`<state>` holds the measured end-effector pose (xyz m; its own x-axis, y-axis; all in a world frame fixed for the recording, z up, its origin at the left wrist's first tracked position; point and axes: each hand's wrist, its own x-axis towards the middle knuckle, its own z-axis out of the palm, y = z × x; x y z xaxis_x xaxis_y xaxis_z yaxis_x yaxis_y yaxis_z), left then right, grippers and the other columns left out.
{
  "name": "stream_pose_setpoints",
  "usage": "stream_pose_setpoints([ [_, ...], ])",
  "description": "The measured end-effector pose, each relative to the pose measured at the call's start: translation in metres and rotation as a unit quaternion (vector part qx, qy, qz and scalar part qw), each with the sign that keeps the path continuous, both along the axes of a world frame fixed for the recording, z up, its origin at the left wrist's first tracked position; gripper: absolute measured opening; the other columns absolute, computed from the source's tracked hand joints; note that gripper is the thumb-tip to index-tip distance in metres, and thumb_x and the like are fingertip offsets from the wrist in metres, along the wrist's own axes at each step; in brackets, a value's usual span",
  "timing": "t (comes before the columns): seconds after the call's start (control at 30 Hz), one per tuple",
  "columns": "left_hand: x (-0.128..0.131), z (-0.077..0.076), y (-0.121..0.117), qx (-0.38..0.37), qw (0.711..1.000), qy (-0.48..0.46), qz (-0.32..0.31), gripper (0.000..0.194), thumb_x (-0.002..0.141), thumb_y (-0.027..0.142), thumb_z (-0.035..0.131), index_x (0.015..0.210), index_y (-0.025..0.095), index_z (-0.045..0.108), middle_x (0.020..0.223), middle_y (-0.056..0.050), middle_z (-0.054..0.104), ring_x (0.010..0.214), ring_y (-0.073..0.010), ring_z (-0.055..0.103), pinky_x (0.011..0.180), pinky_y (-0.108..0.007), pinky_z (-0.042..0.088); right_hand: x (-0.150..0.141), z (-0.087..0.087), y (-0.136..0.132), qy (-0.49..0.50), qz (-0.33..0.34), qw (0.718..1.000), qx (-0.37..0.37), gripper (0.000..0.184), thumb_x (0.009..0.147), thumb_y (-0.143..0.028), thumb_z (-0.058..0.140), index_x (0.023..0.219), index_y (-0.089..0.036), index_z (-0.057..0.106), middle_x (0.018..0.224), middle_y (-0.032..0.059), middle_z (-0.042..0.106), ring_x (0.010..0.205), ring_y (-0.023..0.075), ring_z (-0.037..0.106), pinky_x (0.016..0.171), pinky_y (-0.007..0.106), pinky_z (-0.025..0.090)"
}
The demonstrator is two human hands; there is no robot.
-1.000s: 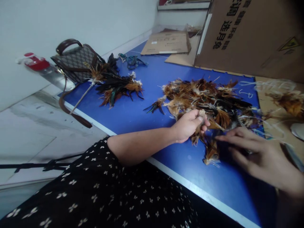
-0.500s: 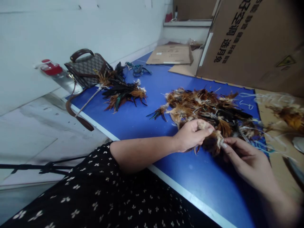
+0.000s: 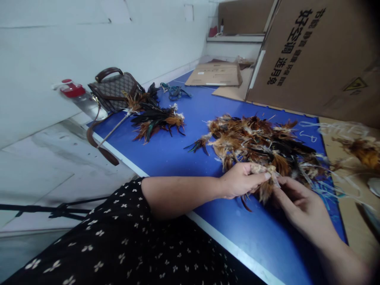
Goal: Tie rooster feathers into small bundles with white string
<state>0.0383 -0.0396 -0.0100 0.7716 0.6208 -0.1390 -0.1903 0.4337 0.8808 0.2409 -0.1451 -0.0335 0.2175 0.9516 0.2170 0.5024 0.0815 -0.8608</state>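
Clutching feather bunches (image 3: 265, 192) in left hand (image 3: 242, 180), curled shut around pale bases, thumb pressed on top. Pinching same clump at its whitish edge with right hand (image 3: 305, 208), thumb and index closed on it, other fingers loosely bent. Can't tell exact count of bunches in grasp. Held just above near side of table (image 3: 190, 160), with brown tips hanging below fingers.

Right behind hands: big feather pile (image 3: 249, 138), mixed brown and black, spread on blue tabletop. Off to left on table: dark feathers (image 3: 154, 118), with stick (image 3: 113, 130) reaching over table edge. Behind those: patterned bag (image 3: 114, 91), with brown strap (image 3: 102, 152) hanging over edge. Just left of bag: bottle (image 3: 80, 99) with red lid, tilted in view. Near bag, farther back: teal straps (image 3: 175, 93), tangled.

At far end: flat cardboard (image 3: 213, 74). Back right: large box (image 3: 317, 59) with black print. Below box, on cardboard sheet (image 3: 354, 233) at right: white string (image 3: 342, 128) in loose loops, partly over tabletop, plus orange feathers (image 3: 363, 152). Too blurred to identify at right edge: dark curved item (image 3: 368, 219).
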Motion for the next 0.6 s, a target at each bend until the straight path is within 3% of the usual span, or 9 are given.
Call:
stream_pose_setpoints([
  [0.17, 0.0, -0.006, 0.001, 0.032, 0.999, 0.042, -0.003, 0.042, 0.098, 0.047, 0.099, 0.09, 0.018, 0.069, 0.065, 0.01, 0.054, 0.057, -0.0054, 0.037, 0.056, -0.026, 0.028, 0.0, 0.014, -0.005, 0.03, -0.018, 0.999, -0.01, 0.059, 0.103, -0.078, 0.083, 0.13, -0.025, 0.086, 0.079, 0.0025, 0.077, 0.07, 0.022, 0.074, 0.063, 0.031, 0.064],
  [0.33, 0.001, -0.012, 0.002, 0.026, 0.998, 0.042, -0.034, 0.039, 0.092, 0.038, 0.104, 0.095, 0.018, 0.07, 0.07, 0.01, 0.058, 0.063, -0.0064, 0.046, 0.063, -0.024, 0.039, -0.007, 0.013, -0.003, 0.025, -0.067, 0.997, 0.002, 0.061, 0.091, -0.082, 0.093, 0.107, -0.023, 0.088, 0.09, 0.0077, 0.083, 0.068, 0.0197, 0.073, 0.061, 0.029, 0.062],
  [0.6, 0.003, -0.014, 0.002, 0.003, 0.997, 0.03, -0.077, 0.032, 0.101, 0.037, 0.093, 0.098, 0.019, 0.067, 0.073, 0.008, 0.059, 0.062, -0.0073, 0.048, 0.063, -0.024, 0.041, -0.008, 0.015, -0.004, -0.054, -0.088, 0.992, 0.066, 0.042, 0.102, -0.068, 0.084, 0.098, -0.026, 0.084, 0.074, 0.0048, 0.078, 0.057, 0.0204, 0.068, 0.053, 0.032, 0.052],
])
